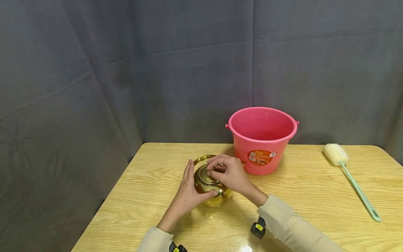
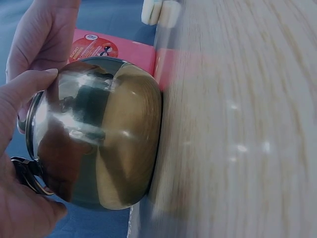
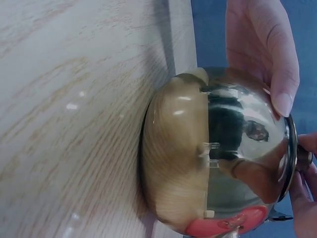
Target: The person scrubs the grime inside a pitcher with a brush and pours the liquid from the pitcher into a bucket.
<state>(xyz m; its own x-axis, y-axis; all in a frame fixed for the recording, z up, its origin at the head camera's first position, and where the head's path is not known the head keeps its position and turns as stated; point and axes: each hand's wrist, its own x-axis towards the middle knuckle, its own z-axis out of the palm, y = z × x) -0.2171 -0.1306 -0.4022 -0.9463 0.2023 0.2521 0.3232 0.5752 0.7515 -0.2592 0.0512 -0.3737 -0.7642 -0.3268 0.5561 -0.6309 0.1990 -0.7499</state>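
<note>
A shiny gold-coloured teapot point(image 1: 215, 200) stands upright on the table, its ring-like handle point(image 1: 201, 159) tipped to the far left side. The lid point(image 1: 205, 178) sits on top of it. With thumb and fingertips my right hand point(image 1: 234, 175) pinches the small lid knob point(image 3: 305, 156) from above. My left hand point(image 1: 186, 196) spans the near left side, its fingers fairly straight by the handle and its thumb point(image 2: 32, 82) laid against the upper body. Part of the spout shows past the right hand, which hides the rest.
Just behind and right of the teapot stands a pink bucket point(image 1: 239, 147) with a red label. A sponge brush point(image 1: 357, 187) with a pale green handle lies at the right of the wooden table point(image 1: 138, 206). Grey cloth point(image 1: 195, 77) hangs behind and along the left.
</note>
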